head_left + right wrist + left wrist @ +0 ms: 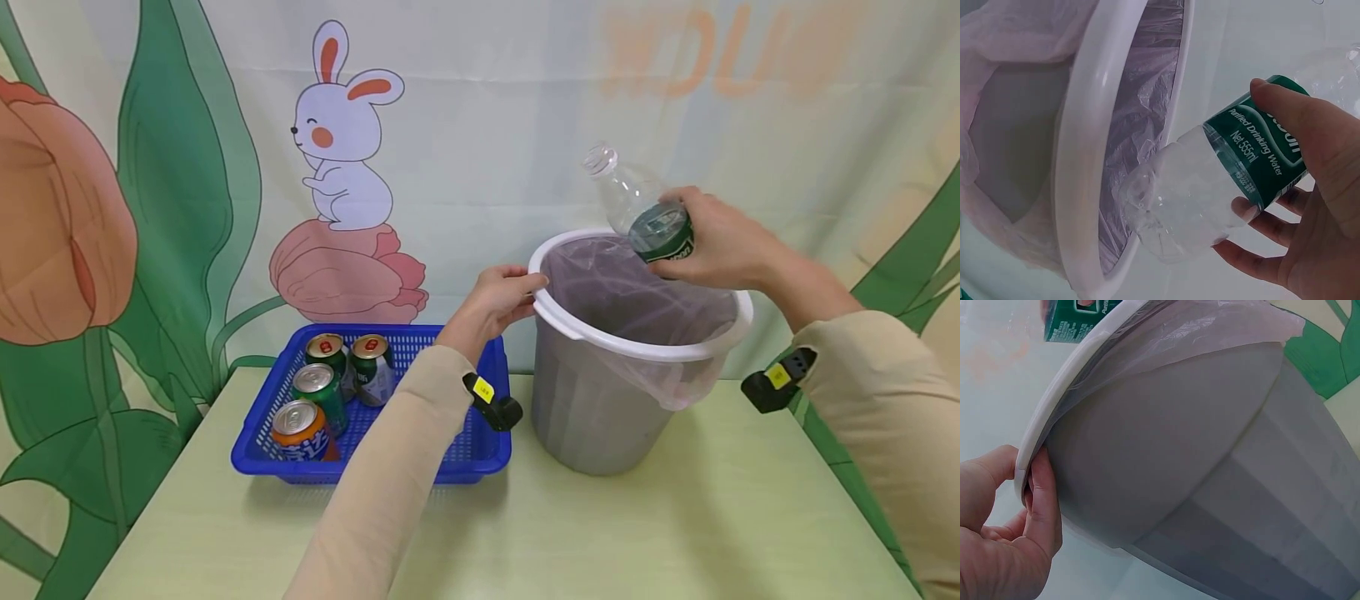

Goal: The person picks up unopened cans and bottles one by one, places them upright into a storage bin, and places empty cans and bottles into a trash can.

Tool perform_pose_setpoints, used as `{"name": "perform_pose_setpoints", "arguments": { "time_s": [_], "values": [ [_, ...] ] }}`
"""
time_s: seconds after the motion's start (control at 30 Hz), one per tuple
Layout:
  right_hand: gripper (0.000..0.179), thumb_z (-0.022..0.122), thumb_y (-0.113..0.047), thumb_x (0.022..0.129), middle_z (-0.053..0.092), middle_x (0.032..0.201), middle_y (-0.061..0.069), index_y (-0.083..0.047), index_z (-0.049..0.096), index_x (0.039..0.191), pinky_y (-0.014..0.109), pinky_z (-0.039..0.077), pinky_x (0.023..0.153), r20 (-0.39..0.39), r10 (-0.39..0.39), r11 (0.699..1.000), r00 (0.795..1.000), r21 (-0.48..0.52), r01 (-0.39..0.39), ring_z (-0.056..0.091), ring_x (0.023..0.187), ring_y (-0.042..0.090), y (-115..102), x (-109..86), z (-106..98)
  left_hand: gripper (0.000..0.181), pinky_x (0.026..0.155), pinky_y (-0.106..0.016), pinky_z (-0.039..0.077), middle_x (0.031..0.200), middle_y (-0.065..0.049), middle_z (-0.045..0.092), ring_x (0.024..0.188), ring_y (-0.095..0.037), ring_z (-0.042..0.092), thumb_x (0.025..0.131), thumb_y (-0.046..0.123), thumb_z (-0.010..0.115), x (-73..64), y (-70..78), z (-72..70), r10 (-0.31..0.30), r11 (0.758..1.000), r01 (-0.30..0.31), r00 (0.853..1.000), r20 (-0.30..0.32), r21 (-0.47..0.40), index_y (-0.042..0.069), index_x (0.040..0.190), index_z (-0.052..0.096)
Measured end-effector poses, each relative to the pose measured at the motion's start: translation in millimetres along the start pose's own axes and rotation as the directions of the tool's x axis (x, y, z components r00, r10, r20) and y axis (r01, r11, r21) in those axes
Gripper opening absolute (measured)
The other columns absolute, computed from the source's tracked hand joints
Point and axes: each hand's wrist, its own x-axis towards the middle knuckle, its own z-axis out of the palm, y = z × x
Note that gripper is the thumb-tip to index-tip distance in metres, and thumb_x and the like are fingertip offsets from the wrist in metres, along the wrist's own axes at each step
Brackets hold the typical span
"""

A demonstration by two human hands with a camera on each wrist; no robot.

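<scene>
My right hand (723,237) grips a clear plastic water bottle (626,196) around its green label, over the mouth of a grey trash can (600,417). The bottle tilts with its uncapped neck up and to the left; in the right wrist view its base (1160,206) points at the can's opening. A thin purplish bag (600,283) lines the can and folds over its white rim (645,346). With thumb above and fingers beneath, my left hand (498,300) pinches that rim on its left side, also plain in the left wrist view.
Left of the can, a blue plastic basket (371,471) stands on the pale green table (600,542). Several drink cans are in its left part, among them an orange can (300,429) and a green can (321,392). A printed curtain (480,150) hangs right behind.
</scene>
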Motion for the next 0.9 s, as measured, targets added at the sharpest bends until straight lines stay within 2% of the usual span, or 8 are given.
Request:
{"name": "perform_pose_setpoints", "arguments": {
  "time_s": [0.63,0.9],
  "values": [
    [0.076,0.072,-0.02,0.075,0.044,0.121,0.024,0.007,0.029,0.132,0.05,0.04,0.092,0.073,-0.006,0.999,0.997,0.046,0.003,0.046,0.109,0.036,-11,7.7,17,0.043,0.077,-0.026,0.055,0.114,-0.01,0.056,0.088,-0.018,0.063,0.087,0.016,0.063,-0.1,-0.9,0.3,-0.004,1.0,0.004,1.0,-0.006,-0.001,0.007,0.126,0.047],
    [0.078,0.071,-0.022,0.078,0.043,0.121,0.024,0.006,0.026,0.134,0.048,0.042,0.089,0.116,0.023,0.998,0.993,0.057,-0.03,0.046,0.107,0.034,-11,7.1,21,0.042,0.076,-0.026,0.055,0.113,-0.01,0.057,0.086,-0.017,0.063,0.087,0.016,0.063,-0.4,-1.0,0.5,0.0,1.0,0.0,1.0,-0.006,-0.008,0.006,0.125,0.048]
  ]
}}
